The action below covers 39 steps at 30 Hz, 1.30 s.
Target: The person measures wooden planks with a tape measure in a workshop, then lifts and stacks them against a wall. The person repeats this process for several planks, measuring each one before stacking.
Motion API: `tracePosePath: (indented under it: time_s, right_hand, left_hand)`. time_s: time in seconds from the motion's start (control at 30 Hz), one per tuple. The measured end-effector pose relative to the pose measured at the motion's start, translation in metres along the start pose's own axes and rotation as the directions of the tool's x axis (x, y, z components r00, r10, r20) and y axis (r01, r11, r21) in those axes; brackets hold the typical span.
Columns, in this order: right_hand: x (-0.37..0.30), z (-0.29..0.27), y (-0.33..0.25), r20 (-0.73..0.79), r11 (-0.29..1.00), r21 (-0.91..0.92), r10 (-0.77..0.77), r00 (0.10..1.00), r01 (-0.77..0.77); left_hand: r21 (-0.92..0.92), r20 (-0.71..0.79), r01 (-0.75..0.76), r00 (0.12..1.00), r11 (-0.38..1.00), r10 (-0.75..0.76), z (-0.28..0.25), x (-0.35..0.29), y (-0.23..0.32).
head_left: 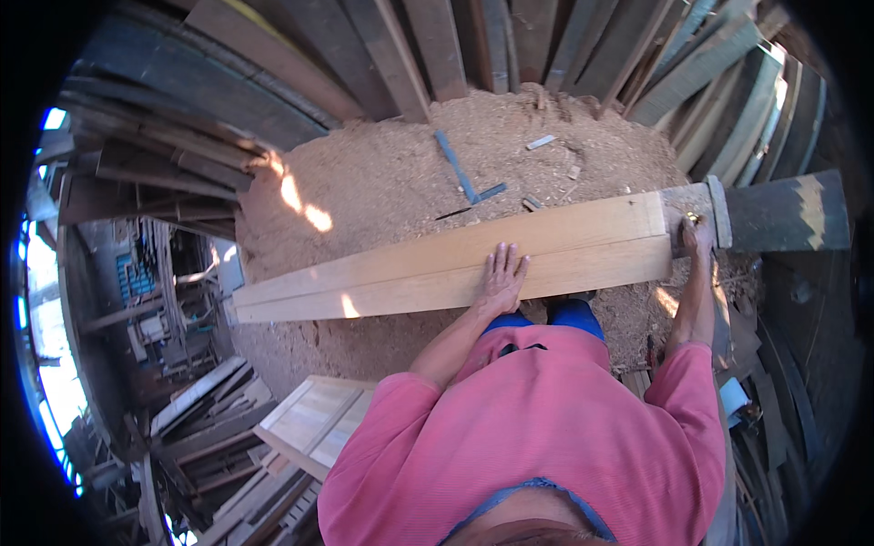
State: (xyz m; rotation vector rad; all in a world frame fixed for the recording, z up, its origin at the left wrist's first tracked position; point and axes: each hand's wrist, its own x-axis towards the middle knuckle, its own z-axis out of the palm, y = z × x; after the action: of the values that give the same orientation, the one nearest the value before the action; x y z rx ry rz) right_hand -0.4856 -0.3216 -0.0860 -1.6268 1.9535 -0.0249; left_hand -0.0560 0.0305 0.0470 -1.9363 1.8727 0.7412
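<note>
Two long pale wooden planks [583, 225] lie side by side across the view, just in front of my body. My left hand [503, 278] rests flat on the nearer plank with its fingers stretched out and apart. At the planks' right end, my right hand [698, 238] is closed over a rough wooden block [681, 202]. A small yellowish thing shows at its fingertips, too small to name. An upright piece of wood [719, 211] stands just right of that hand.
Sawdust covers the ground [364, 200]. A dark angled strip [455, 168] and small offcuts [540, 142] lie on it. Many boards [437, 55] lean around the far side. A pale panelled piece [319, 419] stands at lower left beside stacked timber [218, 419]. A dark beam [783, 214] extends right.
</note>
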Motion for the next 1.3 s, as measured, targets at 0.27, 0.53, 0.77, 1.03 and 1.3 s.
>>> tracePosePath:
  time_s: [0.27,0.53,0.77,1.03,1.3]
  right_hand:
    - [-0.018,0.003,-0.015,-0.210,0.995,-0.084,0.026,0.977,-0.045]
    - [-0.142,0.048,-0.163,-0.248,0.920,-0.148,-0.390,0.887,0.363]
    - [-0.264,0.118,-0.274,0.165,0.783,-0.093,-0.597,0.785,0.615]
    - [-0.335,0.157,-0.260,0.173,0.834,-0.243,-0.465,0.869,0.495]
    - [-0.364,0.193,-0.282,0.059,0.880,-0.299,-0.368,0.928,0.368]
  left_hand:
    - [-0.077,0.103,0.045,0.994,0.996,-0.037,-0.015,-0.002,0.002]
    - [-0.059,0.039,0.009,0.999,0.998,-0.007,-0.006,-0.004,-0.006]
    - [-0.076,-0.080,-0.009,0.997,0.997,0.003,0.020,0.005,-0.011]
    - [-0.511,-0.191,-0.259,0.964,0.819,0.186,0.008,-0.008,-0.109]
    - [-0.816,-0.341,-0.146,0.903,0.559,-0.263,0.034,-0.146,-0.268]
